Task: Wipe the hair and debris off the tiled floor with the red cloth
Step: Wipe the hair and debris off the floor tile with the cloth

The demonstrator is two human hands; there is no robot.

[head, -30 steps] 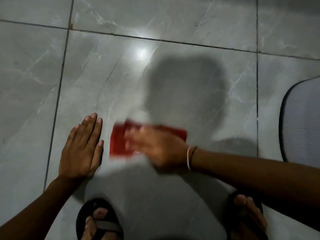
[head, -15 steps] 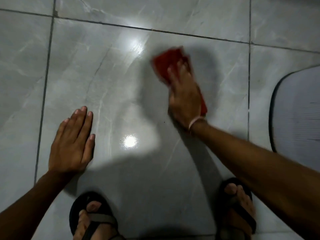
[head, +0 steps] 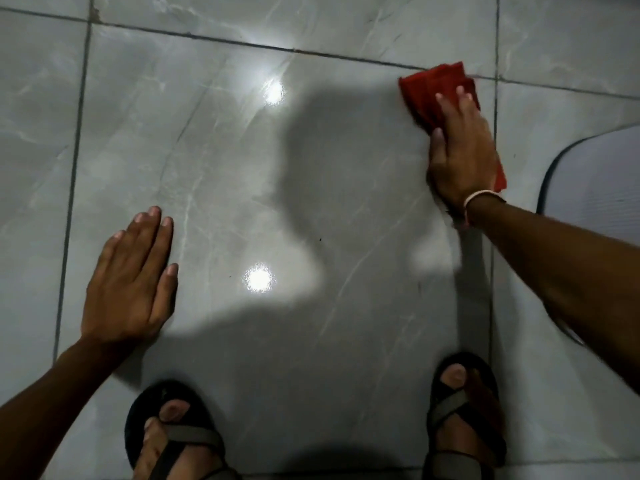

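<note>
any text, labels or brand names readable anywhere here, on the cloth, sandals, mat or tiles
None: no readable text shows anywhere in this view.
red cloth: plain, no label or print visible.
sandals: no brand mark can be made out on the straps; the view is dim.
grey mat: only fine ribbing, no lettering.
tiled floor: marble veining and two light glares, no markings.
wristband: thin and plain.

On the glossy grey tiled floor [head: 214, 161], the right hand [head: 460, 150] presses flat on the red cloth [head: 433, 88] at the far right by a grout line, the left hand [head: 133, 282] lies palm-down at near left, and two sandalled feet [head: 173, 441] stand nearest.
</note>
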